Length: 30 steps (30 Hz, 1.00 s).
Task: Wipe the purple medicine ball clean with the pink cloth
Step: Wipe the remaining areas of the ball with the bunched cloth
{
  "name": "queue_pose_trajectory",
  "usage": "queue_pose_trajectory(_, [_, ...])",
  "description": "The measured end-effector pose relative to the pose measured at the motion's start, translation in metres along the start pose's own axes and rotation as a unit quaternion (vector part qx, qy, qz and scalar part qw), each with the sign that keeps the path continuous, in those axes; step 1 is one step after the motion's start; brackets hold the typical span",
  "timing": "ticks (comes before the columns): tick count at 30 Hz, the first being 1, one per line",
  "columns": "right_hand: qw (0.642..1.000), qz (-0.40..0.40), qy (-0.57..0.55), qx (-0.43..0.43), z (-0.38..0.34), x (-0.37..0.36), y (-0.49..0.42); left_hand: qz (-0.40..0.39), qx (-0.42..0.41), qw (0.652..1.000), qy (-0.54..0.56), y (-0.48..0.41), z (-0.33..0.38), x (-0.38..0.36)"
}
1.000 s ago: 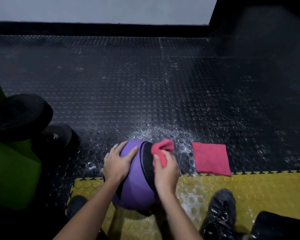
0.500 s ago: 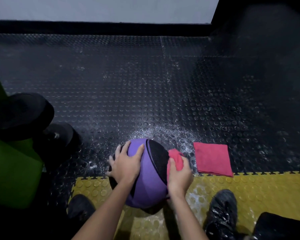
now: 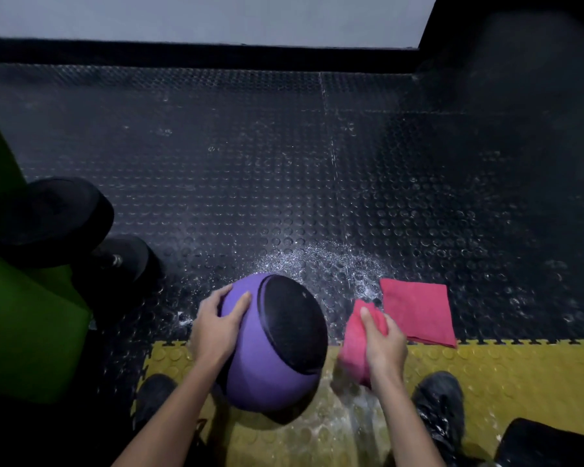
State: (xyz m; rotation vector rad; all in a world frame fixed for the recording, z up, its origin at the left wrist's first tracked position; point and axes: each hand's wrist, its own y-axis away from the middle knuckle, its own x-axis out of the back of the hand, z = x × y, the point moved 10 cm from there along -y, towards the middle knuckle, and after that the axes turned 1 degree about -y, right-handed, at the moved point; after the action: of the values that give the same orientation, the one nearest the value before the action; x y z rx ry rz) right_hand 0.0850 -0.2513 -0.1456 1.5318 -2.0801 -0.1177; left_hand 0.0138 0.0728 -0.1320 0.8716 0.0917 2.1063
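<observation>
Black studded rubber flooring (image 3: 250,180), speckled white, lay beyond the round purple medicine ball (image 3: 267,375), which your left hand (image 3: 216,332) clasped at its left side, while your right hand (image 3: 384,348) clutched the bunched pink cloth (image 3: 352,345) just off it, so wiping looked unfinished.

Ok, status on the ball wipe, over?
Left hand holds ball. Right hand grips pink cloth, just off the ball. Spare cloth folded on floor, not in the way.
</observation>
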Motion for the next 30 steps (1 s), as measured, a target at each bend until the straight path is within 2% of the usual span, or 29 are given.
queue_pose_trajectory(2, [0.998,-0.037,-0.041,0.015,-0.014,-0.001,0.004,-0.004,0.034,0.999,0.014,-0.011,-0.007,0.006])
queue_pose_trajectory(5, [0.983,-0.13,-0.018,0.125,-0.061,-0.037,0.03,-0.009,0.056,0.998,-0.03,-0.018,-0.012,0.003])
queue_pose_trajectory(7, [0.949,-0.205,0.043,0.234,-0.085,-0.082,0.064,0.018,0.04,0.994,-0.097,-0.01,-0.014,0.005])
queue_pose_trajectory(9, [0.891,-0.249,0.156,0.347,-0.086,-0.121,0.099,0.058,0.025,0.992,-0.109,0.0,-0.014,0.015])
queue_pose_trajectory(10, [0.881,-0.238,0.182,0.366,-0.081,-0.129,0.099,0.07,0.021,0.991,-0.11,0.002,-0.014,0.02])
queue_pose_trajectory(11, [0.892,-0.22,0.183,0.351,-0.079,-0.132,0.087,0.076,0.017,0.991,-0.112,0.003,-0.015,0.023])
queue_pose_trajectory(14, [0.957,-0.178,0.157,0.164,-0.062,-0.124,0.029,0.064,0.005,0.99,-0.122,0.005,-0.012,0.021])
queue_pose_trajectory(15, [0.963,-0.18,0.165,0.112,-0.057,-0.122,0.02,0.063,0.002,0.991,-0.119,0.005,-0.01,0.019])
queue_pose_trajectory(16, [0.962,-0.18,0.183,0.097,-0.057,-0.121,0.017,0.064,0.003,0.991,-0.118,0.006,-0.009,0.018])
queue_pose_trajectory(18, [0.944,-0.174,0.225,0.169,-0.073,-0.125,0.035,0.068,0.008,0.99,-0.12,0.006,-0.009,0.019])
queue_pose_trajectory(21, [0.89,-0.152,0.225,0.365,-0.107,-0.13,0.106,0.07,0.008,0.99,-0.122,0.008,-0.01,0.019])
queue_pose_trajectory(23, [0.868,-0.148,0.222,0.419,-0.111,-0.132,0.121,0.069,0.006,0.991,-0.118,0.011,-0.012,0.02])
queue_pose_trajectory(25, [0.889,-0.171,0.228,0.359,-0.103,-0.134,0.089,0.066,0.004,0.992,-0.112,0.014,-0.01,0.02])
queue_pose_trajectory(28, [0.94,-0.205,0.228,0.148,-0.069,-0.13,0.024,0.058,-0.011,0.991,-0.124,0.019,-0.002,0.016])
queue_pose_trajectory(30, [0.947,-0.214,0.223,0.088,-0.06,-0.131,0.012,0.058,-0.017,0.987,-0.147,0.021,0.001,0.013])
